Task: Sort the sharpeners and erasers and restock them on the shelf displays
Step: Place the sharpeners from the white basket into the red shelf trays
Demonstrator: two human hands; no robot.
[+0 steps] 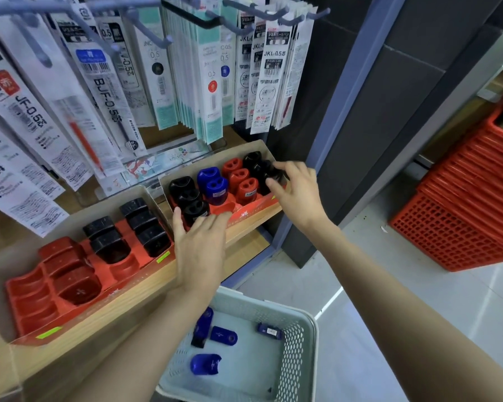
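Two cardboard display trays sit on the wooden shelf. The right tray (pixel 256 206) holds rows of black, blue (pixel 214 185) and red (pixel 240 178) two-hole sharpeners. My right hand (pixel 295 190) pinches a black sharpener (pixel 269 172) at the tray's right end. My left hand (pixel 199 245) lies flat with straight fingers against the tray's front edge, holding nothing. The left tray (pixel 29 288) carries black (pixel 145 224) and dark red (pixel 70 274) sharpeners. Below, a pale basket (pixel 302 343) holds several blue sharpeners (pixel 205 364).
Packets of pen refills (pixel 108 82) hang on hooks just above the trays. A stack of red crates (pixel 471 204) stands on the tiled floor to the right. A blue shelf upright (pixel 331 111) runs beside the right tray.
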